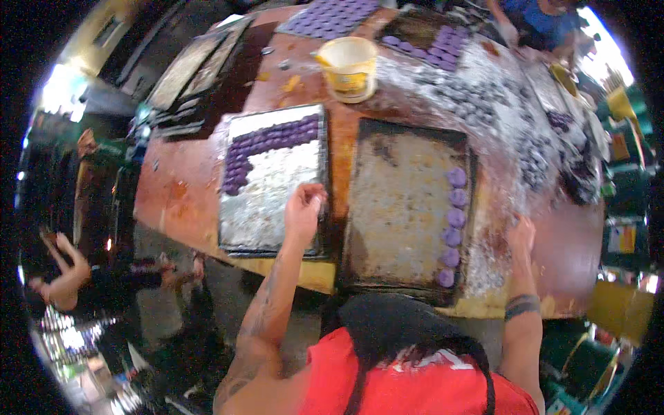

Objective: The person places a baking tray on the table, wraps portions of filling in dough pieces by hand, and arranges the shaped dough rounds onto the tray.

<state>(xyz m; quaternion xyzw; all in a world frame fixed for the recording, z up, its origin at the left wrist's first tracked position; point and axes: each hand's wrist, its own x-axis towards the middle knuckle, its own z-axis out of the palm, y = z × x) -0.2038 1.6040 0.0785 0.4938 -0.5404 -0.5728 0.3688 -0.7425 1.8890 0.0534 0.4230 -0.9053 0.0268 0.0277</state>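
My left hand (pixel 306 207) is over the right side of a metal tray (pixel 277 238). Its fingers are curled together, and whatever they may hold does not show. Dark purple dough balls (pixel 287 135) fill the far rows and left side of that tray, whose bare part looks whitish. A worn baking tray (pixel 394 207) lies to its right, with several paler purple dough pieces (pixel 456 218) in a line along its right edge. Beyond that edge, my right hand (pixel 523 234) is above the floury tabletop, fingers curled in; any small thing inside is hidden.
A yellowish-white bucket (pixel 348 72) stands beyond the trays. Two farther trays (pixel 328 17) (pixel 443 48) carry purple pieces. Flour and grey-looking lumps (pixel 477 100) spread over the right of the table. Stacked trays (pixel 197 69) sit far left. Another person (pixel 546 28) is at the far right.
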